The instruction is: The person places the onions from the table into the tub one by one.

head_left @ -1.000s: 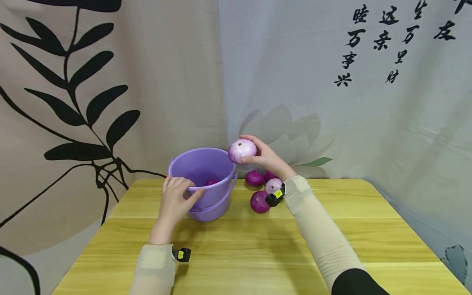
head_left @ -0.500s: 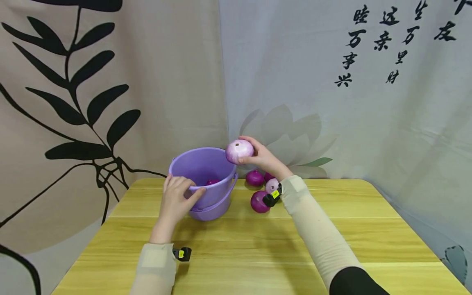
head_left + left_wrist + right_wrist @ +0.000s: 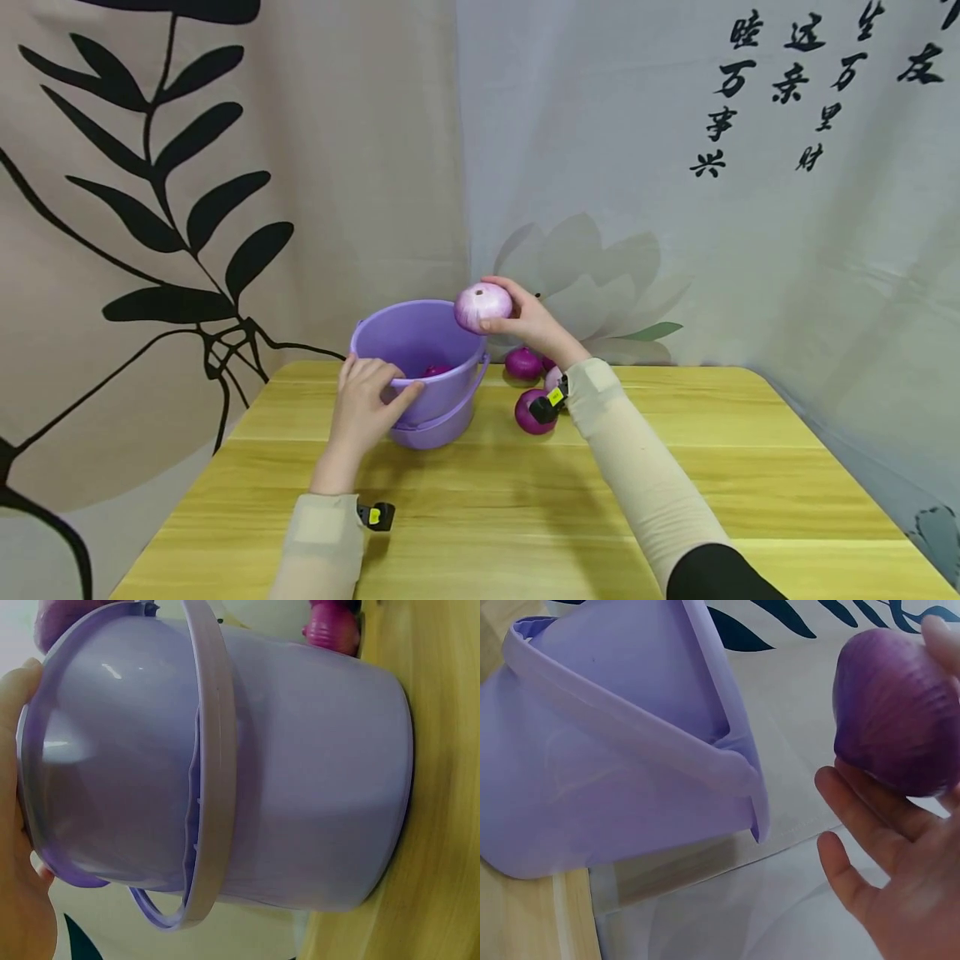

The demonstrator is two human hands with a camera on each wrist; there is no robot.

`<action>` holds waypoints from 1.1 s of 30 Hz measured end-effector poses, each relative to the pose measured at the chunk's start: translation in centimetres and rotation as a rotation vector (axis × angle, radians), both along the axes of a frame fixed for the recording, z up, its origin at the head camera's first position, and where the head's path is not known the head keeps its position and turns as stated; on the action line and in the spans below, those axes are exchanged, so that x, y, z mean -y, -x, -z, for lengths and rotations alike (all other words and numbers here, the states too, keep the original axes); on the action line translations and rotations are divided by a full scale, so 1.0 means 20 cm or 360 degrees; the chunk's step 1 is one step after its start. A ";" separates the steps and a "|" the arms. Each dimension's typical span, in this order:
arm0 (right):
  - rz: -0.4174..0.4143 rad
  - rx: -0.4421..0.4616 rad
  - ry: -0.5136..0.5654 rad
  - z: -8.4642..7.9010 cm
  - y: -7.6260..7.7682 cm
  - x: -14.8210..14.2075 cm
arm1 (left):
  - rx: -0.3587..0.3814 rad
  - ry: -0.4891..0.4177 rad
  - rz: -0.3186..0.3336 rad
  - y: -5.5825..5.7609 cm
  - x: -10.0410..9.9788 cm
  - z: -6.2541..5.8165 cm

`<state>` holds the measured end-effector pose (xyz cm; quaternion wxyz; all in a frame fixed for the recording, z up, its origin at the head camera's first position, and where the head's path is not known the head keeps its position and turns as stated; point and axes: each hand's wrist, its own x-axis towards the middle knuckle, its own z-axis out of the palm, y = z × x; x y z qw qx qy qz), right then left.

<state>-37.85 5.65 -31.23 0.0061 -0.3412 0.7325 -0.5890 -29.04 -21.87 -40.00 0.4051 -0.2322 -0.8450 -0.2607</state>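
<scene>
A purple bucket (image 3: pixel 435 404) stands upright on the wooden table, its handle hanging down the outside. My left hand (image 3: pixel 365 400) grips the near-left rim, thumb outside and fingers over the edge. Inside the bucket part of a red onion (image 3: pixel 437 370) shows. My right hand (image 3: pixel 528 321) holds a pale purple onion (image 3: pixel 482 307) between thumb and fingers, at the height of the bucket's right rim. In the right wrist view the held onion (image 3: pixel 896 712) appears beside the bucket wall (image 3: pixel 630 750), apart from it.
Right of the bucket, several onions lie grouped: a dark one (image 3: pixel 534 412) in front, another (image 3: pixel 522 363) behind, and a paler one (image 3: pixel 553 378) partly hidden by the right wrist camera. The wooden table (image 3: pixel 465 525) ends at a printed curtain (image 3: pixel 375 167) behind.
My right hand has drifted slightly left with the onion, closer over the bucket's rim. The left hand keeps its grip on the rim. The head view has shifted a little.
</scene>
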 end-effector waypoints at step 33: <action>0.0076 -0.0057 -0.0020 0.05 0.00 0.07 | -0.0013 0.0000 -0.0014 -0.01 -0.01 0.00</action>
